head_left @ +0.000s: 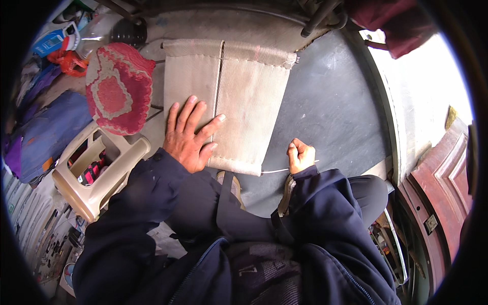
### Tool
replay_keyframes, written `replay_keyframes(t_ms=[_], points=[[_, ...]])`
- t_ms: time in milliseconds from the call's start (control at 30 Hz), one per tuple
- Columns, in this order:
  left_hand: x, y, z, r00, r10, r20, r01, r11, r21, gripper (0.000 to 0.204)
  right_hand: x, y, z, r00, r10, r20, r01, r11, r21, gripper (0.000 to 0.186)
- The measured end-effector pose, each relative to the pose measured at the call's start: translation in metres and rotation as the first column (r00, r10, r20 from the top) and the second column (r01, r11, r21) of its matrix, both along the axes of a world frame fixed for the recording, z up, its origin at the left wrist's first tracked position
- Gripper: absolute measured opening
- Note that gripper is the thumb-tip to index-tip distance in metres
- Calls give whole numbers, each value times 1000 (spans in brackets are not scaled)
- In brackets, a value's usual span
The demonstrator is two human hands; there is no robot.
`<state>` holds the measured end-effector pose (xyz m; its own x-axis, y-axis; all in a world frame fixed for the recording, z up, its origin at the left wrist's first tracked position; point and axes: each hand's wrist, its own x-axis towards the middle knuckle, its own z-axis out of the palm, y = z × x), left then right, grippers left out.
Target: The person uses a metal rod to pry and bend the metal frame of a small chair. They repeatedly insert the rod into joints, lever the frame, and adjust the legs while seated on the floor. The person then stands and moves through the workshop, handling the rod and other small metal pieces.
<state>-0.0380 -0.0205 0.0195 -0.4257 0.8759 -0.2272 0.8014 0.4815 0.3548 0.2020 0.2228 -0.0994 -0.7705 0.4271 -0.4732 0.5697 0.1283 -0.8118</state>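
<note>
A beige woven fabric piece [251, 112] in two panels, split by a lengthwise seam, with hemmed ends, lies in front of me on a dark grey slab [330, 101]. My left hand [190, 137] rests on the lower left panel, fingers spread flat. Beyond the fabric's lower right corner, my right hand [300, 155] is closed around a thin white cord [269, 171], which runs from that corner and pokes out past my fist.
A red and beige mat [117, 86] and a pale plastic stool [89, 188] lie left, among bags and bottles [96, 38]. Dark metal bars [315, 20] cross the top. A pale ledge [391, 127] and reddish-brown panel [439, 183] border the right. My shoes sit below the fabric.
</note>
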Motion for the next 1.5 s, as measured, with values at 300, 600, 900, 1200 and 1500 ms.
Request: replay_keyframes(t_ms=[300, 600, 900, 1200, 1500], points=[[1, 2, -1, 1000, 12, 2, -12, 1000, -26, 73, -1, -3, -18, 999, 11, -48, -14, 998, -62, 29], [6, -3, -2, 998, -35, -56, 37, 999, 26, 74, 1, -2, -23, 941, -339, 19, 332, 908, -253, 39], [2, 3, 3, 998, -52, -38, 52, 999, 9, 73, -2, -3, -22, 934, -356, 2, 351, 919, -180, 40], [0, -6, -9, 999, -36, 6, 36, 999, -16, 70, -2, -12, -39, 933, -358, 34, 358, 918, -169, 39], [0, 4, 5, 999, -30, -18, 31, 999, 14, 73, -11, -6, -18, 942, -335, 16, 333, 926, -179, 40]])
